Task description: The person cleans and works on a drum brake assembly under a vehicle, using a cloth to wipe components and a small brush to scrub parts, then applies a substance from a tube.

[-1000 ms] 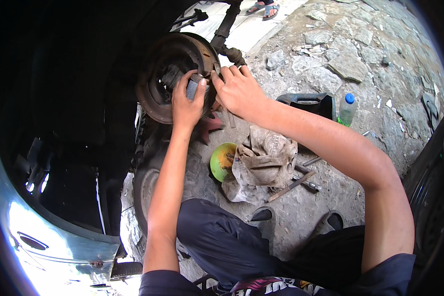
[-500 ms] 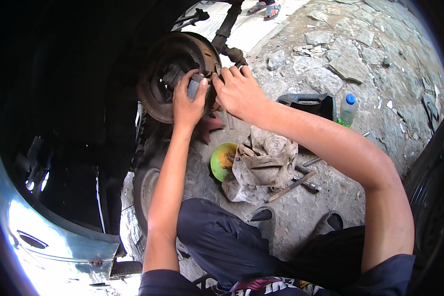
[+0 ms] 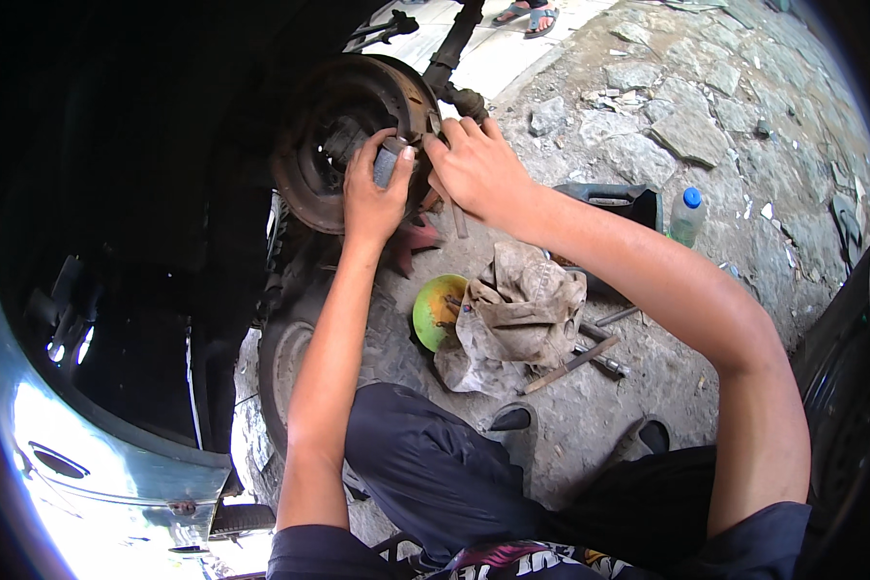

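Note:
My left hand [image 3: 375,193] grips a grey block [image 3: 387,166] that looks like a brake pad, thumb on its right side, fingers round its left. It is held against the face of a rusty brake disc [image 3: 304,188]. By the disc's right edge, the fingers of my right hand [image 3: 480,172] are bent and closed round a flat metal strip [image 3: 460,221]. The strip's lower end sticks out below the hand; the fingers hide its middle. A dark rod with a joint [image 3: 467,101] stands just beyond the right hand.
Below the hands are a red stand [image 3: 416,245], a tyre [image 3: 290,362], a green bowl [image 3: 435,311] and a dirty cloth [image 3: 527,309]. Several tools, including a wooden-looking stick [image 3: 570,365], lie beside the cloth. A cut-open dark container [image 3: 638,208] and a bottle [image 3: 686,217] stand right. Someone's sandalled feet [image 3: 532,17] show at the top.
The whole view has shifted slightly. Both hands keep their places at the disc, the left still holding the grey block; the right hand appears a little further up and right.

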{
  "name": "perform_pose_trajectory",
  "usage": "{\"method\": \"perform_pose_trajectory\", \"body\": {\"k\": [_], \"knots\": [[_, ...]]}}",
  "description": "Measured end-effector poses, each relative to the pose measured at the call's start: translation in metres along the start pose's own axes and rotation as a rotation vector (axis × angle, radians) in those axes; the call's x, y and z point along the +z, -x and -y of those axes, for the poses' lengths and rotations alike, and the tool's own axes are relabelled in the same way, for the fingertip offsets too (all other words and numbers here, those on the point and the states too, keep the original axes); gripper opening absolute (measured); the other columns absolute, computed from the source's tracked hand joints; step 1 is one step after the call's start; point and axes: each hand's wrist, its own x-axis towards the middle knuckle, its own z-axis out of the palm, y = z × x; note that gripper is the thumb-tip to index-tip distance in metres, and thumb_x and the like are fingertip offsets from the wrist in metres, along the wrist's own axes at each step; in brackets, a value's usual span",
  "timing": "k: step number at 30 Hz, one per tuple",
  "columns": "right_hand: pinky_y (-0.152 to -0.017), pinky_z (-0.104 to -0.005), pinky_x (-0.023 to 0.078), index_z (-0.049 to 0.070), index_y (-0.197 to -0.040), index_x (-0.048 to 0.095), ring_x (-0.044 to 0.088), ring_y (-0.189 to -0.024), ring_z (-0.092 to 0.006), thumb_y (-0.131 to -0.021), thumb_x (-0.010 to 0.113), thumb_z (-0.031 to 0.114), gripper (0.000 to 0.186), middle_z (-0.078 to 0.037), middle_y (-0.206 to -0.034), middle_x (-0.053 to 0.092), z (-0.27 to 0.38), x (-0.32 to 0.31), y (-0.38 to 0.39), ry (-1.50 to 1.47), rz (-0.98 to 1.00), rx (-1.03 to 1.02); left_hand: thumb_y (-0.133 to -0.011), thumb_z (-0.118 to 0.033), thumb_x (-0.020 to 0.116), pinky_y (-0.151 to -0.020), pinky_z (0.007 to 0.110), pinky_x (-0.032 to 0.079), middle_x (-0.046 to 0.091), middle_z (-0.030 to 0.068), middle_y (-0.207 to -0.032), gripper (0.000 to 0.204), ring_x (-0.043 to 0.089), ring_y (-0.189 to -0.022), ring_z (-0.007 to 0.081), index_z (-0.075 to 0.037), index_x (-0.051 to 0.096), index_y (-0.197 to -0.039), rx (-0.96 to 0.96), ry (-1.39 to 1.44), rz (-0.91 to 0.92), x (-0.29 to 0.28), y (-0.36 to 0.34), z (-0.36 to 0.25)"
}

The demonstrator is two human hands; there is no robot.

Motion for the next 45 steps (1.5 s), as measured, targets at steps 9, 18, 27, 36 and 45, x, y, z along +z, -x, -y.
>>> {"method": "perform_pose_trajectory", "body": {"k": [9,18,27,36,45], "knots": [[-0.087,-0.0458,0.045,0.001,-0.11,0.062,0.06,-0.103,-0.0339,-0.087,0.069,0.024,0.033,-0.017,-0.105,0.06,0.017,0.008,0.027,-0.117,0.05,0.023,-0.094,-0.025,0.07,-0.096,0.043,0.049,0.067,0.0173,-0.112,0.035,0.064,-0.108,0.0361,-0.007,0.065,-0.124,0.021,-0.05,-0.002,-0.005,-0.002,0.004],[-0.08,-0.0491,0.042,0.004,-0.106,0.059,0.056,-0.092,-0.039,-0.086,0.063,0.01,0.021,-0.018,-0.095,0.056,0.006,0.012,0.03,-0.408,-0.114,0.057,-0.094,-0.026,0.07,-0.096,0.042,0.049,0.067,0.0172,-0.113,0.036,0.064,-0.108,0.0357,-0.007,0.065,-0.123,0.013,-0.032,-0.007,-0.003,-0.001,0.0],[-0.08,-0.0475,0.042,0.003,-0.107,0.059,0.056,-0.092,-0.0383,-0.086,0.062,0.004,0.021,-0.017,-0.093,0.057,0.009,0.016,0.028,-0.514,-0.2,0.066,-0.093,-0.025,0.07,-0.097,0.042,0.049,0.067,0.0173,-0.114,0.036,0.064,-0.109,0.0357,-0.006,0.065,-0.124,-0.002,-0.034,0.001,-0.002,0.0,0.001],[-0.081,-0.0489,0.044,0.002,-0.106,0.06,0.056,-0.091,-0.0404,-0.086,0.06,0.002,0.019,-0.019,-0.094,0.057,0.016,0.011,0.041,-0.534,-0.184,0.07,-0.093,-0.026,0.071,-0.097,0.043,0.049,0.067,0.0173,-0.114,0.037,0.064,-0.11,0.0359,-0.007,0.065,-0.124,-0.002,-0.043,-0.008,-0.002,-0.001,0.002],[-0.08,-0.0497,0.043,0.003,-0.106,0.06,0.056,-0.09,-0.0395,-0.086,0.06,0.001,0.02,-0.018,-0.093,0.056,0.012,0.02,0.029,-0.561,-0.247,0.111,-0.093,-0.025,0.071,-0.096,0.043,0.049,0.068,0.0169,-0.112,0.036,0.064,-0.108,0.0354,-0.007,0.065,-0.124,-0.001,-0.022,-0.001,-0.003,-0.001,0.003]]}}
